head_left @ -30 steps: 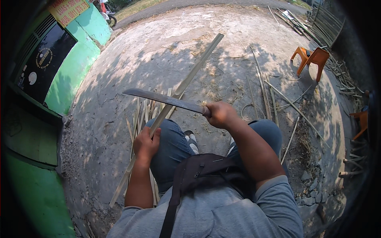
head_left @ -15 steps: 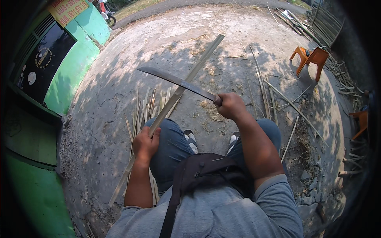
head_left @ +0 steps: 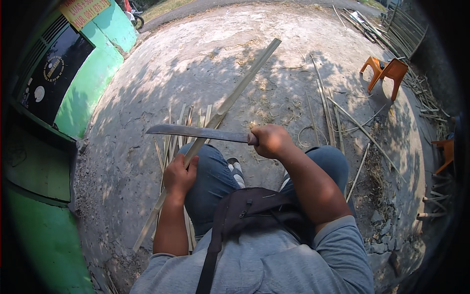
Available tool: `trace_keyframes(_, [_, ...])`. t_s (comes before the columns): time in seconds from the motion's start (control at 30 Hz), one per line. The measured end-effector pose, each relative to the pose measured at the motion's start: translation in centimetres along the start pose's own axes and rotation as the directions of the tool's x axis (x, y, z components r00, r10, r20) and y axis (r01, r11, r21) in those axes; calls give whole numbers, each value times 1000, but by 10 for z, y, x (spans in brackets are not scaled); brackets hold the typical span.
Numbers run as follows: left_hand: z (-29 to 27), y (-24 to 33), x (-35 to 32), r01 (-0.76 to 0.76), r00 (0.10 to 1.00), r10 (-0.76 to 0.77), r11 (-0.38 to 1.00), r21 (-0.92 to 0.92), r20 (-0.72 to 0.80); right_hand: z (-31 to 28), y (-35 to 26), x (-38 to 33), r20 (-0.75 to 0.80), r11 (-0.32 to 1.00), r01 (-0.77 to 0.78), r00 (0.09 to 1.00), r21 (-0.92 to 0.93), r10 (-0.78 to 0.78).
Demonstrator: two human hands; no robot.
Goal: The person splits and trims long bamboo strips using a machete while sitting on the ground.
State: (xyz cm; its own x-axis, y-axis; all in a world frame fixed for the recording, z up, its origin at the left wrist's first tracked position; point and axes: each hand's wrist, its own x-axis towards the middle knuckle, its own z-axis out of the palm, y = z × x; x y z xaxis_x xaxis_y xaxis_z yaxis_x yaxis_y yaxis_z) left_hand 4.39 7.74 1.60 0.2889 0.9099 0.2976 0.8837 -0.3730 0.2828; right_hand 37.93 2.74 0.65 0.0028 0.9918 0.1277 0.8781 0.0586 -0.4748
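My left hand [head_left: 179, 175] is closed around a long, pale bamboo strip [head_left: 245, 81], which slants from beside my left hip up to the far right. In my right hand [head_left: 270, 141] is the short handle of a machete [head_left: 198, 132]. Its dark blade points left and crosses the strip a little beyond my left hand. Whether the edge touches the strip or bites into it I cannot tell. Under and beside my left knee, several more bamboo strips [head_left: 171, 138] lie in a loose bundle on the ground, partly hidden by my leg.
Long thin strips [head_left: 362, 128] and curly shavings lie on the concrete to the right. An orange plastic chair [head_left: 386, 72] lies farther right, near piled bamboo [head_left: 372, 34]. A green wall [head_left: 90, 105] borders the left. A black bag [head_left: 258, 208] rests on my lap.
The machete has come down along the strip toward my left hand, its blade turning nearly level. My right hand moved nearer and slightly left; my left hand stays in place.
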Motion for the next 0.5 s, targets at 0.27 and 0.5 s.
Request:
trace_keyframes(0.27, [-7, 9, 1, 23, 1000, -23, 1000, 2, 14, -12, 22, 5, -81, 991, -128, 989, -25, 125])
trace_keyframes(0.5, [-6, 9, 1, 45, 999, -46, 999, 18, 22, -10, 27, 4, -79, 973, -220, 971, 75, 226])
